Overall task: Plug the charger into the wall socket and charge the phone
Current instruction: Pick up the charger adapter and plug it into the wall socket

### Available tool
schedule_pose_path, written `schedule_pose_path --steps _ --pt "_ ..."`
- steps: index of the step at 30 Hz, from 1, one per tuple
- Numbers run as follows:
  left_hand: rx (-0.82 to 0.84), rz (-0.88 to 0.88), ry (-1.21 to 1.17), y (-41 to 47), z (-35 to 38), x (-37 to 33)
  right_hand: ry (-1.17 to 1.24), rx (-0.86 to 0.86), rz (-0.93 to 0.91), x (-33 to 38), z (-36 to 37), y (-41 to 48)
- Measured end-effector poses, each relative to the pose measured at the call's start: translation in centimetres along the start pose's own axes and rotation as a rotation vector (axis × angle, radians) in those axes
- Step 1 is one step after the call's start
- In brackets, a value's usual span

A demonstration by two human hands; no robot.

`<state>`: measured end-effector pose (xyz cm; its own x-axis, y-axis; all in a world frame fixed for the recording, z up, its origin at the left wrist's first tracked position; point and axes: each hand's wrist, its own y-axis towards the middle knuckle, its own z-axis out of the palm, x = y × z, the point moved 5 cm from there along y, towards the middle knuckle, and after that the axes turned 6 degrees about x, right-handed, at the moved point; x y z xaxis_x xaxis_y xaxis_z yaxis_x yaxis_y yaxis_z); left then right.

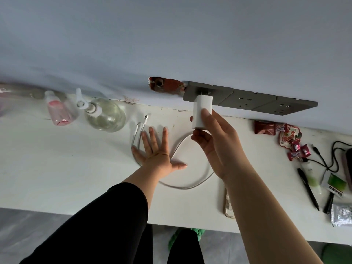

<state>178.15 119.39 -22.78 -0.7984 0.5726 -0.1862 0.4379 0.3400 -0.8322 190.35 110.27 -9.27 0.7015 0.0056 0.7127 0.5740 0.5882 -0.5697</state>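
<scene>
My right hand (213,141) grips a white charger block (200,109), its prongs at the leftmost grey wall socket (208,92). Whether the prongs are fully in, I cannot tell. My left hand (158,149) lies flat, fingers spread, on the white table (66,164), pressing on a looped white cable (190,185). The cable's two plug ends (142,124) rest just beyond my fingertips. A phone in a clear case (228,204) lies near the table's front edge, mostly hidden under my right forearm.
Two more grey sockets (266,103) run to the right along the wall; a broken hole (165,85) gapes left of them. A pink bottle (57,111) and clear pump bottle (104,115) stand at left. Snack packets (285,136), pens (308,189) and a black cord (331,159) lie at right.
</scene>
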Motion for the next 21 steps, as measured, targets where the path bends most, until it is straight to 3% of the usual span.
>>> schedule_pose_path --steps 9,21 --pt "-0.021 -0.004 0.019 0.4 0.3 0.2 0.161 -0.133 -0.029 -0.3 0.9 -0.2" --pt "-0.022 -0.007 0.011 0.5 0.4 0.3 0.130 -0.164 -0.004 0.4 1.0 0.0"
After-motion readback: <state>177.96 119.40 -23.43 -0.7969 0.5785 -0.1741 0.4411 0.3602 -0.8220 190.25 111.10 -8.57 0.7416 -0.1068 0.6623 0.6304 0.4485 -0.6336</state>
